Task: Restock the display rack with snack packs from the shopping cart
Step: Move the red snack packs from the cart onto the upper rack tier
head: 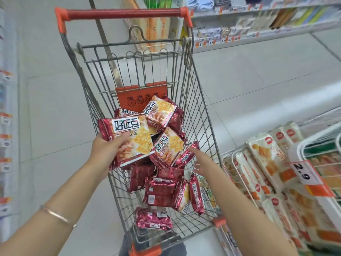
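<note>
these glossy dark-red foil cracker packs (162,189) look light, slick and crushable, so i'd grab by the edges, not the middle. left hand (105,146) grips one printed 好吃点 over the grey wire shopping cart (201,100) where the rest are piled. right hand (201,161) is spread and holding nothing, and the white wire display rack (234,159) at near right has an orange-and-white price tag (304,173) reading 2.9.

Left arm (46,224): was bare along its whole visible length.
Bracelet (57,216): was a thin, plain bangle of pinkish-gold metal, worn round the left forearm.
Left hand (105,150): was bare and gloveless.
Right arm (249,206): was likewise bare.
Right hand (203,161): was bare; its fingernails looked pale, though blurred.
Clothing (124,244): dark blue-grey cloth showed at the bottom edge; the garment could not be told.
</note>
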`<state>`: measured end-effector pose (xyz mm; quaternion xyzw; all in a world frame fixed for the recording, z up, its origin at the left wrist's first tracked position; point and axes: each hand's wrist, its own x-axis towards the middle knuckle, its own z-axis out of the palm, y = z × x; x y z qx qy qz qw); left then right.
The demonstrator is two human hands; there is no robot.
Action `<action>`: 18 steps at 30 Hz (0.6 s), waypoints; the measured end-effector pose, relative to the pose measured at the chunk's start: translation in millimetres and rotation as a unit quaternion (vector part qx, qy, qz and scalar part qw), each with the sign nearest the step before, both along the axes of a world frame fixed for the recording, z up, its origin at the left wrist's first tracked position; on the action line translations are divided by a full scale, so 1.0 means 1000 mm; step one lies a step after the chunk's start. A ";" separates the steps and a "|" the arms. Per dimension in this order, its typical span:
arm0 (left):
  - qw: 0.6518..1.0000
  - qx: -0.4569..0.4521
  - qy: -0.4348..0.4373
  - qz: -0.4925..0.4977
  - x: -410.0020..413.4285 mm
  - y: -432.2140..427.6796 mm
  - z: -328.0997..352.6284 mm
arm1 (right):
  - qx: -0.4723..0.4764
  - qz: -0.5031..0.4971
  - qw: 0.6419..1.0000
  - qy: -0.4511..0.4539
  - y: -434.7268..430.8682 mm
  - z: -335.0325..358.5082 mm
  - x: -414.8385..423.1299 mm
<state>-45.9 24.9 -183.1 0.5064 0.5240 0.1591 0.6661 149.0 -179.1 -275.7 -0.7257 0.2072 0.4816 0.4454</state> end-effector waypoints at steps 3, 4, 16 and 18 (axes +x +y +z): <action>1.000 -0.007 0.006 -0.010 0.000 -0.001 -0.009 | -0.016 -0.063 0.998 -0.015 0.023 -0.031 0.004; 1.000 -0.005 0.010 -0.012 0.000 -0.001 -0.012 | -0.036 -0.039 0.998 -0.036 0.026 -0.041 0.005; 0.999 -0.015 0.024 0.021 0.000 0.003 -0.014 | 0.029 0.033 0.952 -0.302 -0.035 0.012 -0.028; 0.999 -0.015 0.028 0.030 0.005 0.002 -0.008 | 0.108 0.018 0.957 -0.269 -0.041 0.042 -0.021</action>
